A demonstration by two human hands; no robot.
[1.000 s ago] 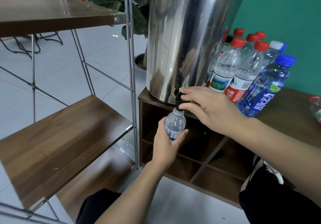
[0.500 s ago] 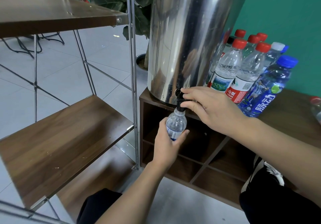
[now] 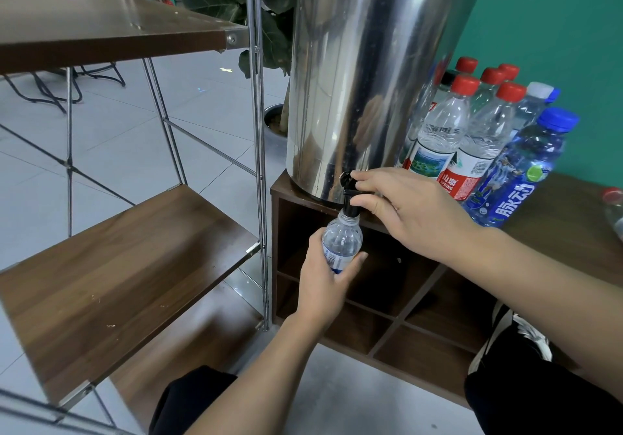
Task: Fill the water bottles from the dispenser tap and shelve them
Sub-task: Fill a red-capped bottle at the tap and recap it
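Observation:
A tall steel dispenser [image 3: 367,73] stands on a dark wooden cabinet [image 3: 580,232]. Its black tap [image 3: 350,198] juts from the base. My left hand [image 3: 323,286] grips a small clear bottle [image 3: 341,242] with its open mouth right under the spout. My right hand [image 3: 408,212] pinches the tap lever between thumb and fingers. Several capped bottles [image 3: 472,137], with red, white and blue caps, are grouped to the right of the dispenser.
A metal-framed rack stands at left, with a wooden middle shelf [image 3: 118,276] and an upper shelf [image 3: 111,26]. The cabinet has open cubbies [image 3: 397,299] below. A potted plant [image 3: 269,33] sits behind. A teal wall is at right. My knees show at the bottom.
Both hands stay in place at the tap. The view has shifted slightly.

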